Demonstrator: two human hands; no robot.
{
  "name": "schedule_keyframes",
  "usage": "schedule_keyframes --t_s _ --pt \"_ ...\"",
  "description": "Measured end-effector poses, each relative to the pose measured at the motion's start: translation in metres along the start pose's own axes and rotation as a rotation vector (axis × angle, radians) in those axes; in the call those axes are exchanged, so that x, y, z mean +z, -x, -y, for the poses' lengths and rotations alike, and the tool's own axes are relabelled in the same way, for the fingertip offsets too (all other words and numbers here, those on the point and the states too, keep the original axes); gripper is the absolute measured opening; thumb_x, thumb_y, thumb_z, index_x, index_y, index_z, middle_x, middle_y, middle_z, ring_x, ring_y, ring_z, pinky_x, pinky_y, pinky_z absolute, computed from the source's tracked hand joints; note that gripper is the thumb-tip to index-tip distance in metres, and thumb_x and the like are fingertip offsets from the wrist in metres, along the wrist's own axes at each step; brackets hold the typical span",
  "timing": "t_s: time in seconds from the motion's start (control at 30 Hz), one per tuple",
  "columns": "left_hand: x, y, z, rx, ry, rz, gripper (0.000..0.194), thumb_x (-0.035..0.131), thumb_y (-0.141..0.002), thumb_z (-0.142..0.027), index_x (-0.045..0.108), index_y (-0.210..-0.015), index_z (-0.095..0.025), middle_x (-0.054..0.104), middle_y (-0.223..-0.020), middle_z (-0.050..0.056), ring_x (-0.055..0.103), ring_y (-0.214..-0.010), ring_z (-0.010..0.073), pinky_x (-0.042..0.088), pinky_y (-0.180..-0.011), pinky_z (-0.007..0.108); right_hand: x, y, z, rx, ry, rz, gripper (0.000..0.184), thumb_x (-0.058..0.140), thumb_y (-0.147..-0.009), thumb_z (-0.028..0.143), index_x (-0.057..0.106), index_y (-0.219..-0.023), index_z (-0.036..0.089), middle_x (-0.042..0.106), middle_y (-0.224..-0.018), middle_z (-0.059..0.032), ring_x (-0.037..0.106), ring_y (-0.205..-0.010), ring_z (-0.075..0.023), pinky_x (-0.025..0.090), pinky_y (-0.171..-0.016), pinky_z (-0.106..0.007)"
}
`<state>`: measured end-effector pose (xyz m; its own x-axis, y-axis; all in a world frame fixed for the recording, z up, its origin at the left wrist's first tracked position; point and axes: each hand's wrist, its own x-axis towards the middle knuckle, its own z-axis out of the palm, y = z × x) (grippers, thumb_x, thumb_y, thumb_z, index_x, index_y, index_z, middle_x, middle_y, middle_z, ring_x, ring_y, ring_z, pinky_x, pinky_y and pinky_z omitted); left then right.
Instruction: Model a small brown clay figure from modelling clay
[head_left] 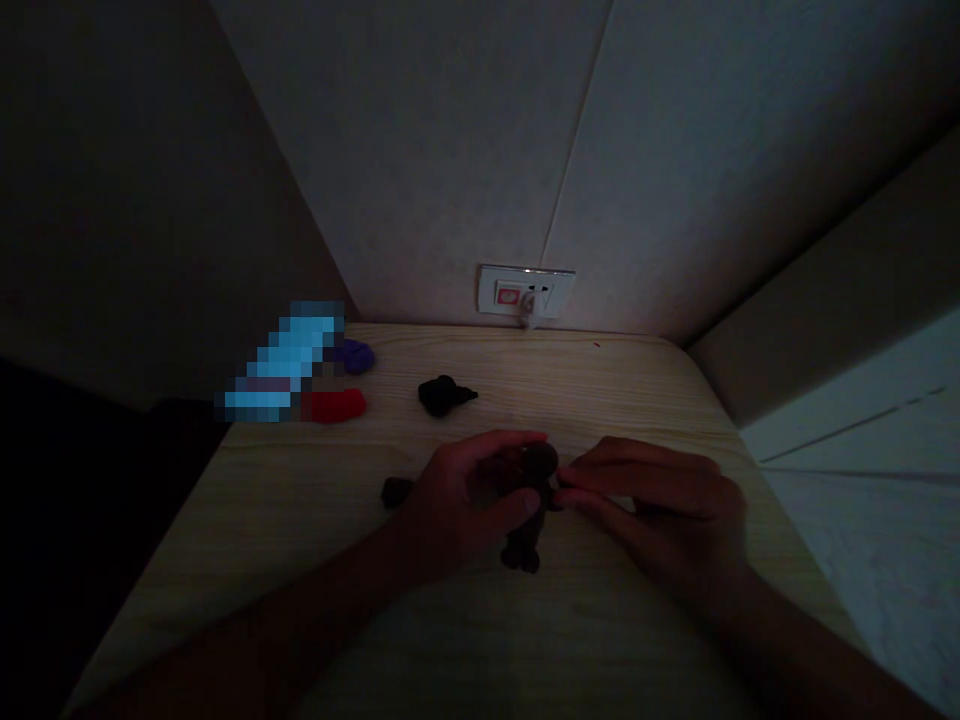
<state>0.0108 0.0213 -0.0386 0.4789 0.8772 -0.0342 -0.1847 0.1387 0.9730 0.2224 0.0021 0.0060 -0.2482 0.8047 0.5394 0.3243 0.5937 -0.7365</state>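
Note:
A small dark figure, which looks moulded from modelling clay, has a round head, a body and two rounded feet. My left hand is closed round it, thumb across its front and fingers behind. At the figure's right side, the fingertips of my right hand pinch its short arm. Just left of my left hand lies a dark lump, partly hidden by that hand. Beyond my hands a black lump with a thin tapering end rests on the table. Dim light hides finer detail.
The wooden table meets a wall with a socket plate. At the back left are a red piece, a purple lump and a bright blurred-out object. A pale cabinet stands to the right.

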Motion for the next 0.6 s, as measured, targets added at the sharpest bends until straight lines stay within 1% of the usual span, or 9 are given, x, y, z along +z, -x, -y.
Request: schedule_keyframes --t_s 0.17,0.33,0.43,0.6 --pt "-0.0008 0.0003 0.0023 0.015 -0.017 -0.003 0.051 0.083 -0.084 -0.029 0.072 -0.132 -0.016 0.08 -0.114 0.014 0.076 -0.103 0.0269 0.061 -0.094 0.041 0.0001 0.0019 -0.0009 0.027 -0.014 -0.013 0.027 0.085 -0.084 0.015 0.085 -0.104 0.033 0.084 -0.086 -0.0015 0.079 -0.069 -0.0188 0.067 -0.06 -0.028" --pt "-0.0008 0.0007 0.0022 0.005 0.011 0.003 0.052 0.084 -0.084 -0.029 0.071 -0.132 -0.017 0.079 -0.119 0.014 0.076 -0.108 0.0279 0.061 -0.098 0.042 0.0006 0.0016 -0.0009 0.027 -0.027 -0.01 0.028 0.086 -0.083 0.013 0.085 -0.103 0.033 0.084 -0.087 -0.0006 0.08 -0.07 -0.0182 0.067 -0.061 -0.027" --pt "-0.0007 0.0008 0.0023 0.005 -0.001 0.003 0.052 0.083 -0.084 -0.029 0.071 -0.132 -0.016 0.08 -0.118 0.014 0.076 -0.107 0.0276 0.061 -0.096 0.042 0.0008 0.0008 0.0002 0.024 -0.025 -0.012 0.029 0.086 -0.082 0.011 0.086 -0.102 0.031 0.084 -0.086 -0.001 0.08 -0.07 -0.0178 0.067 -0.061 -0.026" --pt "-0.0009 0.0005 0.003 -0.001 0.005 0.0 0.052 0.084 -0.083 -0.028 0.071 -0.131 -0.016 0.08 -0.119 0.014 0.077 -0.106 0.0266 0.061 -0.096 0.04 0.0012 0.0004 0.001 0.06 -0.012 -0.006 0.026 0.085 -0.083 0.014 0.086 -0.101 0.032 0.084 -0.084 -0.001 0.08 -0.069 -0.0193 0.066 -0.059 -0.028"
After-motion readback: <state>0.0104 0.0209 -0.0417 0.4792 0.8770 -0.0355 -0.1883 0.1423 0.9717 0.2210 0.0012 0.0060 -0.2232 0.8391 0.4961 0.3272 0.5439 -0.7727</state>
